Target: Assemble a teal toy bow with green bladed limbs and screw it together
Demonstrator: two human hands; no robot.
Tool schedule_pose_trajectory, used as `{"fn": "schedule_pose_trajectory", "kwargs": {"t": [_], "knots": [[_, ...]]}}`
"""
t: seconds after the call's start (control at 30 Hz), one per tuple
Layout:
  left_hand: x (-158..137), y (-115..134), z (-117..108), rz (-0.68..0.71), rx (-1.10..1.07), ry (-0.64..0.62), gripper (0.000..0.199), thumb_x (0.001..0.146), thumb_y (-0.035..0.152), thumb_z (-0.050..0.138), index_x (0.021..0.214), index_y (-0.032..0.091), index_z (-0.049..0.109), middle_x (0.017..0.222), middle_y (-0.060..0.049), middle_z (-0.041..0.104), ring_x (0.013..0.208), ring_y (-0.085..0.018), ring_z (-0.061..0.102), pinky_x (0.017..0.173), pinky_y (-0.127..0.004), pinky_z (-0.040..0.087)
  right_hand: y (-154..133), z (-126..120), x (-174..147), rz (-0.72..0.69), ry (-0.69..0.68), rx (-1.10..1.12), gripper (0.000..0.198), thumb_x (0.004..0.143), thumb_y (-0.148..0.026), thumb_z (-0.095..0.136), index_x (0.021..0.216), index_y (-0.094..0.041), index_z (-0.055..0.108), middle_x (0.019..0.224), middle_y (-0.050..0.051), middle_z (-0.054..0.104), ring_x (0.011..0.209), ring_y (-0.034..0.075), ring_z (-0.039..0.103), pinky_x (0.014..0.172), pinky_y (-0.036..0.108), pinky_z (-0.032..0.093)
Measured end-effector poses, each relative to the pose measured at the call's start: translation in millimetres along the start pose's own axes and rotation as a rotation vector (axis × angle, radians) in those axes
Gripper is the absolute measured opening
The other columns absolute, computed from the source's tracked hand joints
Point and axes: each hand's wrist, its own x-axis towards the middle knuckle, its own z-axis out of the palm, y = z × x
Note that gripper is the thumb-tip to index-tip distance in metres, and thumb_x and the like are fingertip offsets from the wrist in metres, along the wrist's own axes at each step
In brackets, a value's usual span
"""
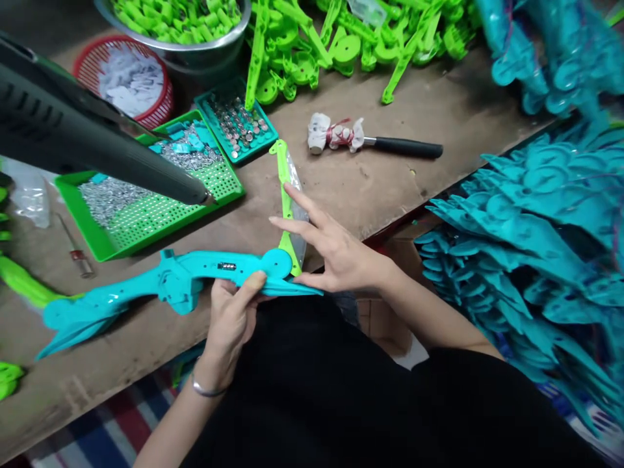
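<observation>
A person in black sits or stands at a brown tabletop [351, 195], both bare hands at its near edge. A long turquoise plastic piece [178, 279] lies along that edge, its long axis running left to right. The left hand [233, 317] clamps its right-hand end, thumb on top, fingers curled beneath, just beside a round disc [277, 264].

At the disc, a narrow green strip [286, 205] edged with clear film [298, 188] points away from the person, toward the far edge, roughly square to the turquoise piece. It lies just left of the right palm, so the right hand [338, 250] is the nearer one. That hand's fingers are spread apart: the index fingertip rests on the strip, the next finger crosses it, and the thumb reaches its near end. How firmly they press, one cannot tell.

Farther in lie a cloth-headed hammer [390, 145] and, to the left, a green tray [221, 175] holding metal screws, with a dark power tool [156, 166] slanting above it.
</observation>
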Motion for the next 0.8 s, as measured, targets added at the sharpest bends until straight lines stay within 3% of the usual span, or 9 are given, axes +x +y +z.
{"fn": "schedule_pose_trajectory", "kwargs": {"t": [0.2,0.33,0.47,0.57,0.7,0.8], "knots": [[-1.9,0.4,-0.5,-0.004,0.012,-0.003,0.028,0.068,0.035,0.087,0.08,0.016,0.072,0.073,-0.003,0.075,0.065,-0.018,0.073,0.07,-0.032,0.063,1.1,7.1,1.8,-0.039,0.014,-0.004,0.075,0.083,-0.03,0.07,0.15,-0.027,0.035,0.169,0.013,0.008,0.156,0.033,0.009,0.122,0.063,0.017],[-2.1,-0.4,-0.6,-0.03,0.028,0.037,0.031,0.066,0.036,0.088,0.077,0.014,0.069,0.07,-0.003,0.074,0.062,-0.019,0.072,0.068,-0.033,0.063,-0.5,-9.7,1.3,-0.035,0.015,0.032,0.07,0.082,-0.035,0.07,0.145,-0.024,0.042,0.167,0.014,0.018,0.154,0.033,0.022,0.121,0.059,0.026],[-0.3,0.5,0.6,-0.036,0.048,0.025,0.033,0.065,0.039,0.088,0.076,0.014,0.068,0.068,-0.003,0.073,0.061,-0.019,0.071,0.064,-0.031,0.063,24.0,-44.0,16.0,0.207,0.294,-0.13,0.04,0.092,-0.034,0.055,0.131,-0.023,0.055,0.149,0.012,0.049,0.141,0.03,0.044,0.118,0.055,0.034],[0.2,2.3,2.4,-0.039,0.055,0.014,0.036,0.063,0.04,0.089,0.077,0.015,0.068,0.07,-0.003,0.074,0.064,-0.02,0.072,0.063,-0.032,0.063,56.6,-66.4,46.0,0.356,0.451,-0.297,0.033,0.098,-0.031,0.042,0.126,-0.019,0.057,0.128,0.013,0.063,0.128,0.03,0.054,0.111,0.052,0.04],[0.3,4.1,5.2,-0.07,0.063,0.02,0.041,0.06,0.041,0.09,0.078,0.014,0.066,0.07,-0.003,0.073,0.064,-0.02,0.073,0.061,-0.031,0.063,83.2,-76.6,105.8,0.335,0.295,-0.41,0.026,0.098,-0.027,0.042,0.113,-0.022,0.063,0.114,0.01,0.069,0.113,0.026,0.06,0.101,0.044,0.047],[0.0,4.0,7.7,-0.074,0.06,0.03,0.044,0.06,0.041,0.09,0.081,0.013,0.063,0.072,-0.003,0.073,0.063,-0.019,0.072,0.058,-0.029,0.062,77.6,-68.9,145.3,0.232,0.129,-0.417,0.017,0.091,-0.02,0.052,0.097,-0.023,0.068,0.102,0.007,0.072,0.104,0.026,0.063,0.095,0.041,0.048]]}}
